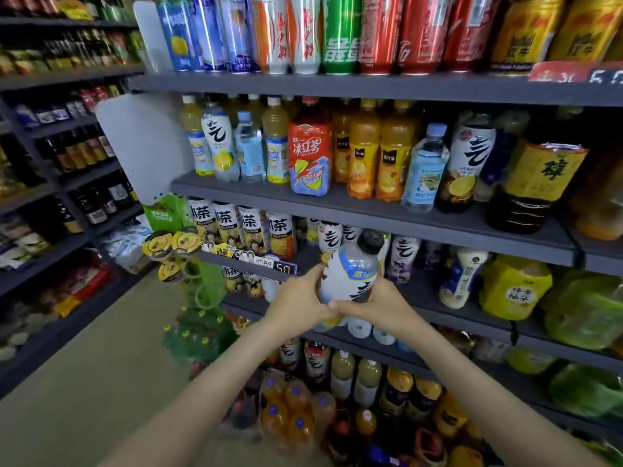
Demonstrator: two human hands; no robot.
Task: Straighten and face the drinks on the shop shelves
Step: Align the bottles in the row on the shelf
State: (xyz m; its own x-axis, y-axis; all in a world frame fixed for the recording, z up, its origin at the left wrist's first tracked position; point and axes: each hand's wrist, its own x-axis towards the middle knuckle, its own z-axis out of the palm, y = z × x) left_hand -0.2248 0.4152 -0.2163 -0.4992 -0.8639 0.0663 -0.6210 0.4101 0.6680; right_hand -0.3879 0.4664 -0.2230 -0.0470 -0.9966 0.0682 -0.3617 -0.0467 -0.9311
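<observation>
Drinks shelves half-faced, one bottle in hand.

The shelves (pixel 371 210) look only partly tidy to me: the cans (pixel 303 32) up top stand in a fair row, but the bottles (pixel 364 153) below sit staggered and mixed, so plenty seems left. A white-labelled bottle (pixel 350 274), black cap tipped to the right, hangs just before the third shelf. The left hand (pixel 296 301) and right hand (pixel 381 305) both wrap tightly round its lower half.

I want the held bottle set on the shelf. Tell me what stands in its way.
Nothing visible does. The left hand and right hand hold the bottle just in front of the shelf; the white bottles stand behind it.
</observation>
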